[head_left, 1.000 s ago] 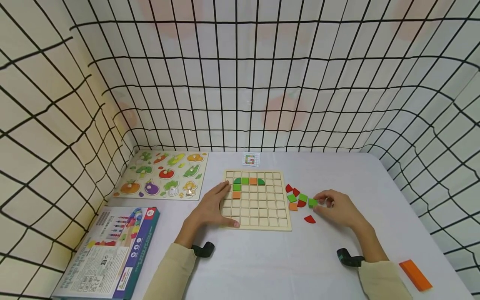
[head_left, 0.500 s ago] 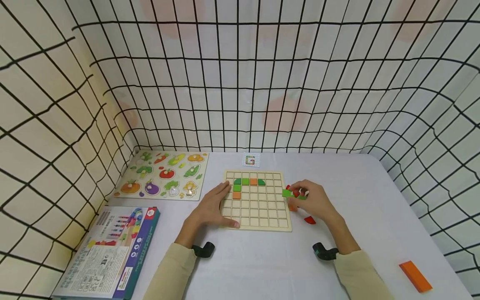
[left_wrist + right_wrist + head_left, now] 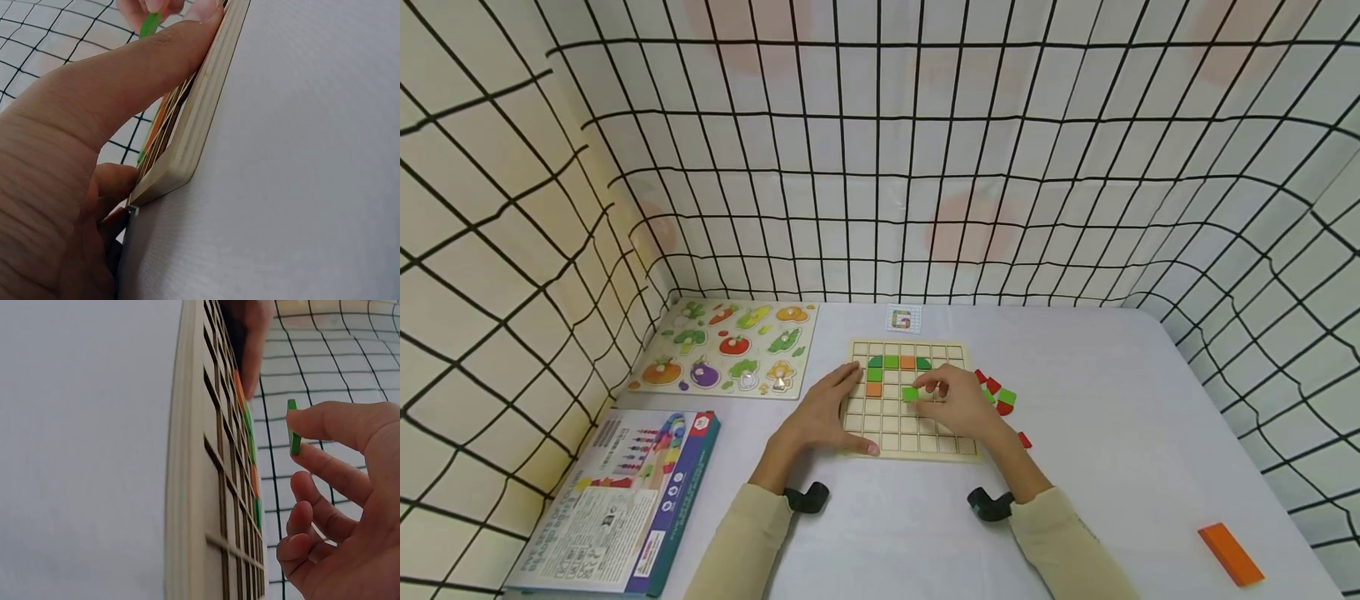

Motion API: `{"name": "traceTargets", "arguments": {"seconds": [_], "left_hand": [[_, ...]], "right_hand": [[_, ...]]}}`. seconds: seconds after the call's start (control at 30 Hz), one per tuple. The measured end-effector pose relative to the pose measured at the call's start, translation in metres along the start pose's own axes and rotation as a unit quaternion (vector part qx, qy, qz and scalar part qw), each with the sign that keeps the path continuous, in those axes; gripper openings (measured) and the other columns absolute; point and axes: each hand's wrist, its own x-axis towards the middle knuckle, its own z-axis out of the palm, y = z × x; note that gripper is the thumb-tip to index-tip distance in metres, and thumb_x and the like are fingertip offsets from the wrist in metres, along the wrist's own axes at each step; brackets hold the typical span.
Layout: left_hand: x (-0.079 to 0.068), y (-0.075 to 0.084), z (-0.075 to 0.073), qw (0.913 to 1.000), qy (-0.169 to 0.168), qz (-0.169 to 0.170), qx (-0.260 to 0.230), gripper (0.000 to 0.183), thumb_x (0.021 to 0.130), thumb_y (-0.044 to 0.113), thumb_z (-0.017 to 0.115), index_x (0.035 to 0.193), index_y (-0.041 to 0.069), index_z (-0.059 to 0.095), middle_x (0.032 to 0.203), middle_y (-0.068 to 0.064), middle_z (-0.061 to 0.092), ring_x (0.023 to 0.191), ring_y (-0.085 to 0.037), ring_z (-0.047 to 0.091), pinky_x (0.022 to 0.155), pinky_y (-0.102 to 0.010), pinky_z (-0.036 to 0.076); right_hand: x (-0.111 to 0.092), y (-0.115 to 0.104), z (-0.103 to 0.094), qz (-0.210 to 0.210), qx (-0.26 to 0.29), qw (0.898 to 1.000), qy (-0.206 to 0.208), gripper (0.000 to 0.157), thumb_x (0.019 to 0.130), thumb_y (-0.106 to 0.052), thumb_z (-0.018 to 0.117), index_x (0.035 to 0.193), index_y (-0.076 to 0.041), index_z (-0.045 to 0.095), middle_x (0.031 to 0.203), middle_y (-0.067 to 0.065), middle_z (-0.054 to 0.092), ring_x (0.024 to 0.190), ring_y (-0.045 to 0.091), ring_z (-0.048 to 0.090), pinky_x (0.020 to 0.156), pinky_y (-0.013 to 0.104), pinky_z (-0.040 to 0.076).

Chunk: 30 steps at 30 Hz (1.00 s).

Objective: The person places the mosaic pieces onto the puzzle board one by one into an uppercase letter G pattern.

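Green square tile (image 3: 910, 393): above the middle of the wooden grid board (image 3: 891, 423), apart from it, pinched between thumb and forefinger of the right hand (image 3: 958, 402). Left hand (image 3: 820, 415): fingers spread along the board's left and near edges. Possible fault: tile snagging the grid if lowered askew. Versus half a second ago: tile moved inward from the board's right edge; left hand unchanged
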Motion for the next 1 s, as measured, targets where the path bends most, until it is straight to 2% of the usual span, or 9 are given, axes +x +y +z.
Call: {"name": "traceTargets", "arguments": {"seconds": [0.17, 0.43, 0.67, 0.9, 1.0], "left_hand": [[0.000, 0.000, 0.000, 1.0000, -0.001, -0.004, 0.002, 0.137, 0.057, 0.073, 0.088, 0.165, 0.018, 0.025, 0.173, 0.005, 0.017, 0.160, -0.024, 0.018, 0.128, -0.052, 0.025], [0.002, 0.000, 0.000, 1.0000, 0.004, -0.002, 0.002, 0.137, 0.056, 0.073, 0.089, 0.165, 0.017, 0.026, 0.174, 0.003, 0.018, 0.160, -0.024, 0.018, 0.128, -0.053, 0.024], [0.001, 0.002, 0.000, 1.0000, 0.005, 0.000, -0.004, 0.136, 0.058, 0.072, 0.089, 0.165, 0.015, 0.027, 0.174, 0.001, 0.019, 0.160, -0.026, 0.018, 0.127, -0.054, 0.024], [0.001, 0.001, -0.001, 1.0000, 0.001, -0.002, -0.003, 0.137, 0.057, 0.072, 0.089, 0.165, 0.015, 0.027, 0.174, 0.002, 0.019, 0.160, -0.025, 0.018, 0.128, -0.053, 0.024], [0.001, 0.002, -0.002, 1.0000, 0.001, 0.000, -0.005, 0.137, 0.057, 0.071, 0.089, 0.165, 0.015, 0.027, 0.174, 0.001, 0.019, 0.160, -0.025, 0.018, 0.128, -0.053, 0.024]], "right_hand": [[0.006, -0.009, 0.019, 0.008, 0.001, 1.000, -0.006, 0.023, 0.083, -0.022, 0.086, 0.105, -0.017, 0.079, 0.089, 0.000, 0.064, 0.077, 0.017, 0.051, 0.064, 0.028, 0.045], [0.010, -0.019, 0.039, 0.000, 0.008, 1.000, -0.020, 0.023, 0.083, -0.021, 0.087, 0.104, -0.015, 0.079, 0.091, 0.000, 0.064, 0.080, 0.016, 0.053, 0.069, 0.028, 0.047], [0.011, -0.023, 0.048, 0.006, 0.009, 1.000, -0.018, 0.026, 0.085, -0.022, 0.085, 0.108, -0.013, 0.078, 0.088, -0.001, 0.063, 0.075, 0.015, 0.051, 0.064, 0.026, 0.044], [0.013, -0.026, 0.054, 0.019, -0.005, 1.000, -0.013, 0.026, 0.085, -0.025, 0.085, 0.108, -0.015, 0.079, 0.087, -0.003, 0.063, 0.084, 0.015, 0.055, 0.071, 0.030, 0.048], [0.013, -0.027, 0.054, 0.016, -0.013, 1.000, -0.013, 0.026, 0.084, -0.025, 0.085, 0.108, -0.015, 0.080, 0.087, -0.003, 0.063, 0.083, 0.015, 0.055, 0.069, 0.030, 0.048]]}}
